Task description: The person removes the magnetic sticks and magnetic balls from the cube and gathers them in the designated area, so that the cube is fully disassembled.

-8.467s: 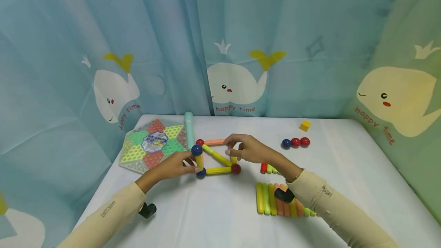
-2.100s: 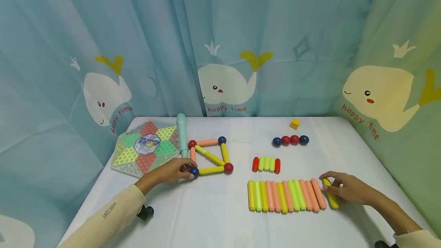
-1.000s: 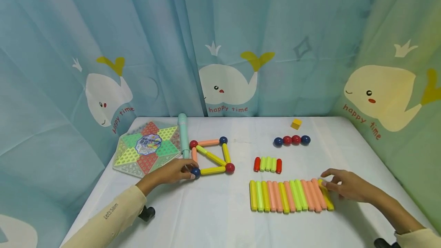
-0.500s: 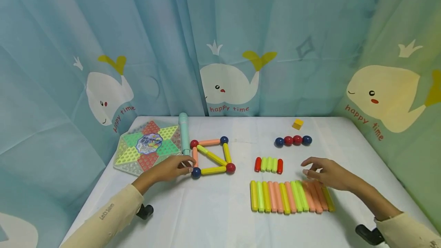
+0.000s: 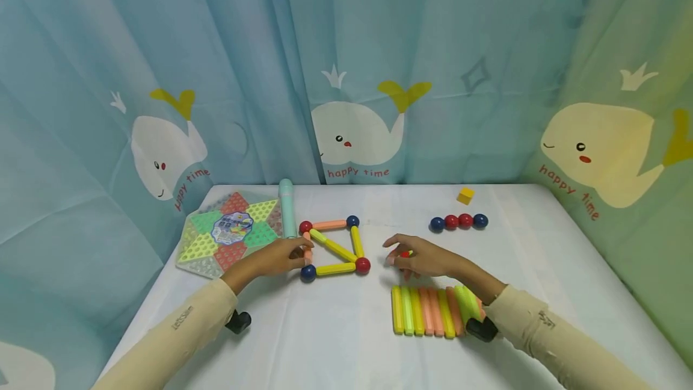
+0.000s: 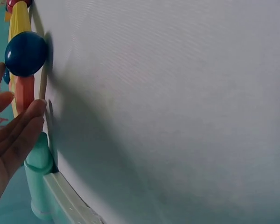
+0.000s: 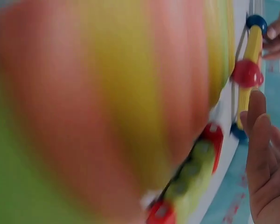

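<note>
A flat frame of sticks and balls lies left of the table's middle. It has a near blue ball (image 5: pixel 308 273), a near red ball (image 5: pixel 363 265), yellow sticks (image 5: pixel 335 269) and orange ones, one yellow stick running diagonally. My left hand (image 5: pixel 278 256) is at its left side, fingers extended about the orange stick (image 6: pixel 24 92), thumb and fingertips apart. My right hand (image 5: pixel 425 257) hovers right of the near red ball, fingers loosely bent, nothing in them. Beneath it, a short row of red and green pieces (image 7: pixel 191 168) is mostly hidden in the head view.
A row of long coloured sticks (image 5: pixel 425 312) lies in front, its right end behind my right forearm. Blue and red balls (image 5: pixel 458 222) line up at the back right, near a yellow block (image 5: pixel 465 195). A star-patterned board (image 5: pixel 230 230) and a mint-green tube (image 5: pixel 287 209) stand left.
My right hand put a yellow stick at the long row's right end, let go and swept left towards the frame. My left hand shifted from the near blue ball to the orange stick.
</note>
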A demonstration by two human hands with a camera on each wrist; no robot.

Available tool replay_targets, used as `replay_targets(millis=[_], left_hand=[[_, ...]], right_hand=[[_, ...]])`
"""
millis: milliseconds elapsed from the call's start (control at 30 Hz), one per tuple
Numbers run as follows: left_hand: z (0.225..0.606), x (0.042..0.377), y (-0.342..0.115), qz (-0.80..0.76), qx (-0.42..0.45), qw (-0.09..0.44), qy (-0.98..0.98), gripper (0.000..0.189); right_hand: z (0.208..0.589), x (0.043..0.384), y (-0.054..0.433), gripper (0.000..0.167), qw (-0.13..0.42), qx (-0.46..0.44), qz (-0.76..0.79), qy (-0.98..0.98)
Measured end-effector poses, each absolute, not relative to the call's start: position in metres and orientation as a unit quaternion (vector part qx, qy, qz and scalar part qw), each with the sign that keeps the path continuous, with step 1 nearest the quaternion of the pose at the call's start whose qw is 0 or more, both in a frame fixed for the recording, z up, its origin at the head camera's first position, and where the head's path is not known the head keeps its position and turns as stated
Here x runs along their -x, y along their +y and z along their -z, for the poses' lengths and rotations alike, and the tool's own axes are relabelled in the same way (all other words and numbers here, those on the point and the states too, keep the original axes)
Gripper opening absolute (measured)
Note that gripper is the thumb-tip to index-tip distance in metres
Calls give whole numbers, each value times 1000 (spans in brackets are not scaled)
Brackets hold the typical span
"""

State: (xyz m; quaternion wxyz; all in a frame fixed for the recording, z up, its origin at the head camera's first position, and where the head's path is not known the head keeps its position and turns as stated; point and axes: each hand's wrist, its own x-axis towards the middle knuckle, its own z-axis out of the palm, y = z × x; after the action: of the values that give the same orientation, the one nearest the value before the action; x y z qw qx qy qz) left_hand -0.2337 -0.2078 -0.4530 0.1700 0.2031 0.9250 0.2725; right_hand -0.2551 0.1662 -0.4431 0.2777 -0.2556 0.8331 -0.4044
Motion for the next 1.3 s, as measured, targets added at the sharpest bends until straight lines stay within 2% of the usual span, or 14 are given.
replay_targets(millis=[333,567,700,1067,1300], left_hand=[[441,254,-195,-252,-200,176,930,39],[438,284,-195,-239,-207,143,938,34],[442,295,-197,-206,-195,130,950,38],[445,318,-190,-162,-201,151,954,38],[447,321,-184,-158,-213,144,953,33]], right_hand=[[453,259,130,48,292,242,383,842],[456,257,124,37,301,251,386,835],[457,256,117,31,304,266,379,832],[457,255,103,26,274,233,344,867],[454,250,94,30,237,183,300,906]])
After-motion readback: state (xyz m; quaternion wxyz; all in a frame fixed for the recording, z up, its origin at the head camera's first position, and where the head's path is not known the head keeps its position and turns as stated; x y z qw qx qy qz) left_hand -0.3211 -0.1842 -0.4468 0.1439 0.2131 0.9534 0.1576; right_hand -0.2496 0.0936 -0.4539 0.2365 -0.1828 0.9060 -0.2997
